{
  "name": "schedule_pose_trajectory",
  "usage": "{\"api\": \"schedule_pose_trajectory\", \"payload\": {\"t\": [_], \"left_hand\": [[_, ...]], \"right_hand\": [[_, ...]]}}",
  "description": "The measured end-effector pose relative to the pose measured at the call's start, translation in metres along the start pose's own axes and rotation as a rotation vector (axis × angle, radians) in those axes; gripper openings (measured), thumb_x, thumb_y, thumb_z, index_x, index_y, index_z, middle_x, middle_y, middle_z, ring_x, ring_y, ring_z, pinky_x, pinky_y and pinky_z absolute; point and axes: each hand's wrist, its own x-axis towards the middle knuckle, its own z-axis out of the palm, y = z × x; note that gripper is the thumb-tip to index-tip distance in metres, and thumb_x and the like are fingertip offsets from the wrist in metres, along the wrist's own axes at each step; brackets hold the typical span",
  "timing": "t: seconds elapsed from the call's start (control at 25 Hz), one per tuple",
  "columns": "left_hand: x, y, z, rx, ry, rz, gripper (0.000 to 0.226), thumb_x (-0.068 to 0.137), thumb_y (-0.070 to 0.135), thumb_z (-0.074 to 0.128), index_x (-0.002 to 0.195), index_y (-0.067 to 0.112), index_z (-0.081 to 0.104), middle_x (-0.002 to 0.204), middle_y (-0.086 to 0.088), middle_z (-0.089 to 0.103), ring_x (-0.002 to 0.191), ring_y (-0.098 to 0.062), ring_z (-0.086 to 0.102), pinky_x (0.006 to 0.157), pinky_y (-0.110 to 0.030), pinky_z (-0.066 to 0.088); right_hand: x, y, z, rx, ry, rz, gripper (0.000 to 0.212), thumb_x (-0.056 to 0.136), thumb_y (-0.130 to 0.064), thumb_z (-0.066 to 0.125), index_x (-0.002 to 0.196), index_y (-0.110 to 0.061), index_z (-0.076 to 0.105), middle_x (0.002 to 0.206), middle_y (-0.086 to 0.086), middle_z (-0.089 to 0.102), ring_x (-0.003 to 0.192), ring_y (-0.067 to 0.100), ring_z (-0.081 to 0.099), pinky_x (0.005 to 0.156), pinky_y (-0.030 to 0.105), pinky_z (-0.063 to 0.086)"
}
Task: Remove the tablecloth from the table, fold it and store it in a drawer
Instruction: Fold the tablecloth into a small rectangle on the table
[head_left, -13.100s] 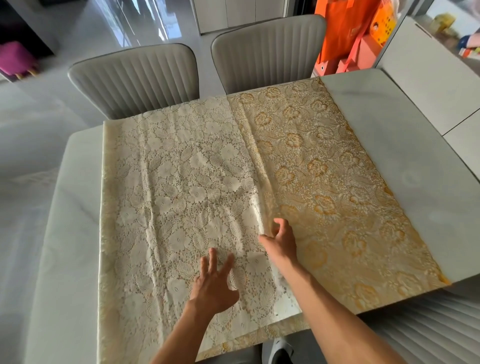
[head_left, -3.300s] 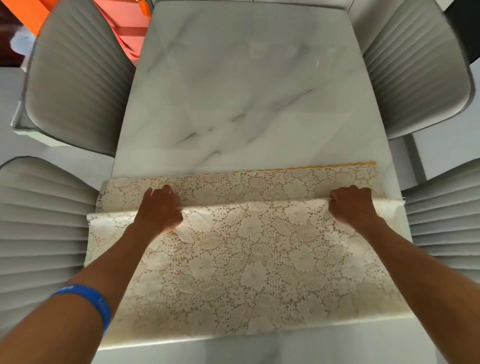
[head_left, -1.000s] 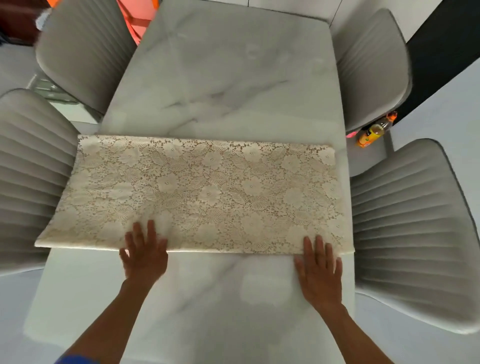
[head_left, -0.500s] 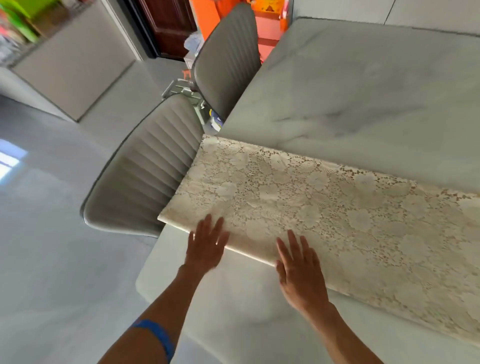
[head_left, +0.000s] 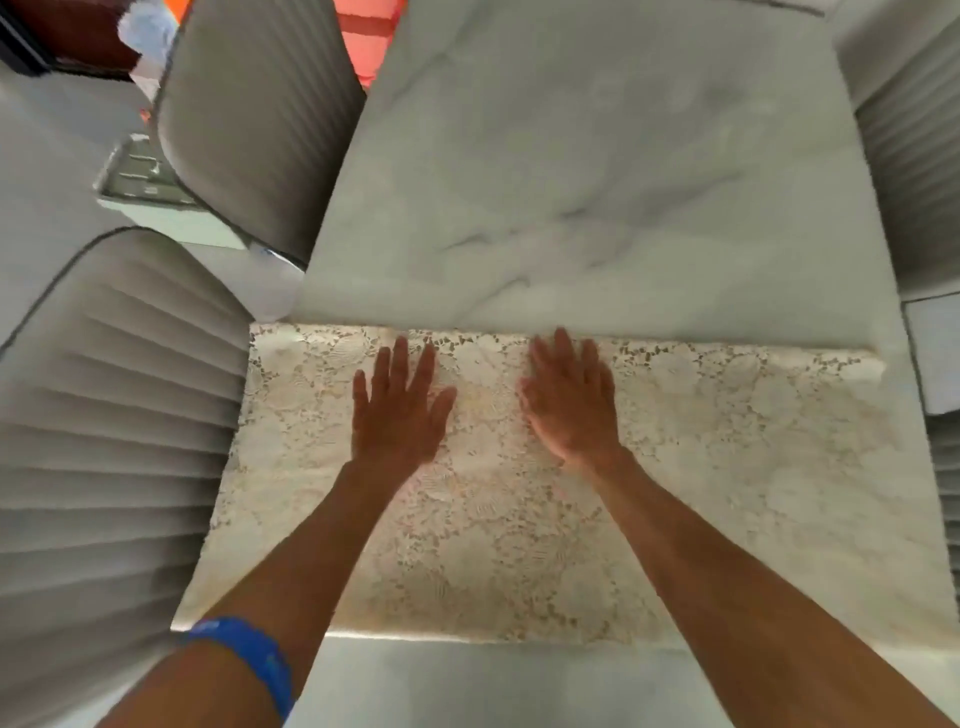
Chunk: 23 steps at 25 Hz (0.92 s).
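Folded lace tablecloth (head_left: 675, 467) lies flat across the near part of the marble counter (head_left: 597, 182), a wide strip spanning it side to side, left end overhanging slightly toward the grey ribbed chair (head_left: 104, 441). Left hand (head_left: 397, 410) and right hand (head_left: 569, 405) both rest palm-down on the cloth near its far edge, close together, fingers spread flat, gripping nothing; right hand is motion-blurred. Blue wristband (head_left: 249, 660) on left forearm. Judged step: smoothing the fold before the next fold. Handling, as a guess: cloth looks light, soft and limp, openwork lace over a smoother backing, so it will likely sag if lifted by one point and could slide on the glossy marble; lace holes may snag fingers. Best taken by both corners of one short end, pinched through all layers, then carried over to the other end. Containers: no drawer visible in this view, so nothing to say on contents; a pale tray-like object (head_left: 145, 182) sits behind the chairs, too blurred to identify.
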Motion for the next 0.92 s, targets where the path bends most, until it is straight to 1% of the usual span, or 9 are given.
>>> {"api": "schedule_pose_trajectory", "payload": {"t": [0.12, 0.2, 0.28, 0.36, 0.48, 0.6, 0.68, 0.8, 0.92], "left_hand": [[0.029, 0.004, 0.011, 0.026, -0.055, 0.011, 0.071, 0.097, 0.064, 0.01, 0.152, 0.031, -0.019, 0.161, -0.008, -0.024, 0.149, -0.029, -0.02, 0.116, -0.052, -0.012], [0.029, 0.007, 0.005, 0.016, -0.096, 0.019, 0.072, 0.097, 0.064, 0.013, 0.152, 0.031, -0.021, 0.16, -0.008, -0.028, 0.148, -0.03, -0.023, 0.116, -0.053, -0.013], [0.014, 0.013, -0.006, -0.069, -0.157, -0.018, 0.073, 0.099, 0.06, 0.023, 0.154, 0.031, -0.014, 0.162, -0.005, -0.025, 0.149, -0.028, -0.02, 0.119, -0.054, -0.009], [-0.031, 0.008, -0.011, -0.214, -0.14, -0.19, 0.068, 0.098, 0.051, 0.037, 0.156, 0.029, 0.008, 0.165, -0.005, -0.01, 0.151, -0.027, -0.009, 0.119, -0.054, -0.004], [-0.141, -0.015, 0.002, -0.468, 0.165, -0.657, 0.048, 0.087, 0.033, 0.06, 0.133, 0.023, 0.049, 0.149, -0.011, 0.039, 0.139, -0.035, 0.031, 0.112, -0.057, 0.023], [-0.201, -0.044, 0.009, -0.555, 0.201, -1.086, 0.067, 0.078, 0.04, 0.073, 0.134, 0.018, 0.043, 0.132, -0.014, 0.044, 0.12, -0.038, 0.041, 0.095, -0.055, 0.038], [-0.196, -0.057, 0.007, -0.784, 0.272, -1.306, 0.082, 0.073, 0.033, 0.081, 0.14, 0.015, 0.037, 0.13, -0.017, 0.045, 0.118, -0.04, 0.043, 0.098, -0.054, 0.04], [-0.183, -0.064, 0.003, -1.479, 0.661, -1.43, 0.068, 0.075, 0.006, 0.08, 0.133, 0.009, 0.046, 0.12, -0.013, 0.058, 0.111, -0.034, 0.059, 0.1, -0.048, 0.049], [-0.18, -0.066, -0.01, -1.729, 0.699, -1.345, 0.038, 0.08, 0.002, 0.074, 0.116, 0.01, 0.062, 0.099, -0.005, 0.068, 0.088, -0.021, 0.065, 0.092, -0.041, 0.054]], "right_hand": [[-0.013, 0.093, -0.012, -0.146, -0.035, 0.131, 0.066, 0.096, -0.066, 0.008, 0.153, -0.039, -0.011, 0.165, -0.004, -0.013, 0.152, 0.03, -0.007, 0.12, 0.054, 0.002], [-0.025, 0.112, -0.021, -0.149, -0.085, 0.23, 0.068, 0.095, -0.066, 0.01, 0.154, -0.037, -0.009, 0.166, -0.003, -0.011, 0.152, 0.033, -0.003, 0.12, 0.056, 0.007], [-0.028, 0.083, -0.025, -0.181, -0.063, 0.21, 0.065, 0.099, -0.053, 0.02, 0.156, -0.028, 0.001, 0.166, 0.003, -0.002, 0.15, 0.038, 0.008, 0.118, 0.059, 0.018], [-0.034, 0.028, -0.023, -0.16, -0.106, 0.01, 0.063, 0.1, -0.045, 0.028, 0.156, -0.026, 0.006, 0.166, 0.007, 0.001, 0.15, 0.039, 0.012, 0.118, 0.057, 0.024], [-0.061, -0.051, 0.0, -0.083, -0.25, -0.26, 0.069, 0.1, -0.051, 0.036, 0.156, -0.032, 0.001, 0.165, 0.004, -0.01, 0.152, 0.036, -0.001, 0.122, 0.054, 0.013], [-0.087, -0.092, 0.023, -0.16, -0.293, -0.339, 0.075, 0.098, -0.057, 0.034, 0.155, -0.034, -0.009, 0.162, 0.003, -0.023, 0.15, 0.035, -0.014, 0.12, 0.06, 0.001], [-0.102, -0.092, 0.033, -0.173, -0.264, -0.319, 0.074, 0.098, -0.058, 0.03, 0.154, -0.034, -0.012, 0.163, 0.003, -0.023, 0.151, 0.033, -0.012, 0.12, 0.061, 0.002], [-0.124, -0.071, 0.039, -0.158, -0.229, -0.355, 0.075, 0.097, -0.056, 0.036, 0.155, -0.034, -0.006, 0.164, 0.002, -0.016, 0.152, 0.031, -0.006, 0.12, 0.059, 0.008], [-0.142, -0.054, 0.038, -0.08, -0.228, -0.379, 0.076, 0.094, -0.046, 0.052, 0.156, -0.033, 0.011, 0.166, 0.0, -0.004, 0.153, 0.03, 0.003, 0.121, 0.054, 0.014]]}}
